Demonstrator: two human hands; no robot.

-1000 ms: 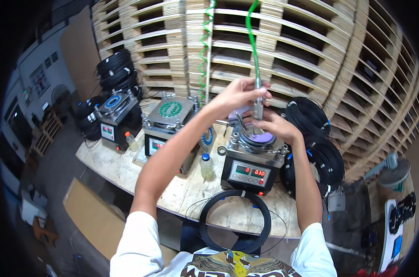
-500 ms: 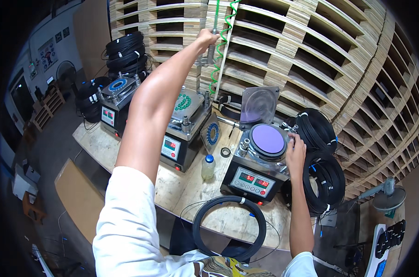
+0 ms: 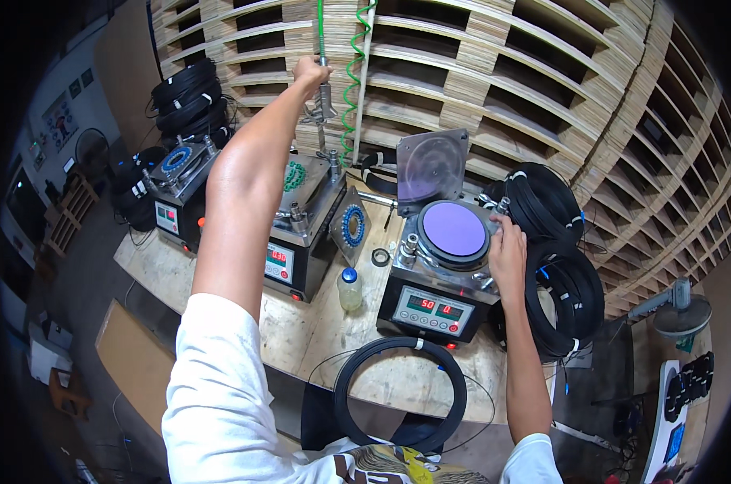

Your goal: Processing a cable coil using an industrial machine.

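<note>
My left arm reaches far forward, and my left hand (image 3: 309, 75) is closed around the top of a metal air gun (image 3: 323, 103) hanging on a green hose (image 3: 321, 32). My right hand (image 3: 508, 254) is at the right side of a polishing machine (image 3: 430, 310), fingers curled at a metal corner post (image 3: 504, 206); the palm hides part of the grip. On the machine lies a round purple polishing pad (image 3: 456, 228). Behind it, a square metal plate (image 3: 431, 167) stands upright. A coil of black cable (image 3: 357, 355) lies at the table's front edge, by my body.
Left of the machine stand a blue-capped bottle (image 3: 350, 292), a black ring (image 3: 381, 257) and a fixture plate with blue connectors (image 3: 352, 224). Two further machines (image 3: 289, 266) are farther left. Black cable coils (image 3: 567, 302) stack at the right. Wooden pallets (image 3: 478, 64) form the back wall.
The view has turned, shifting the scene leftward. My left hand still grips the air gun; my right hand stays at the corner post. A reading on the machine's display has changed.
</note>
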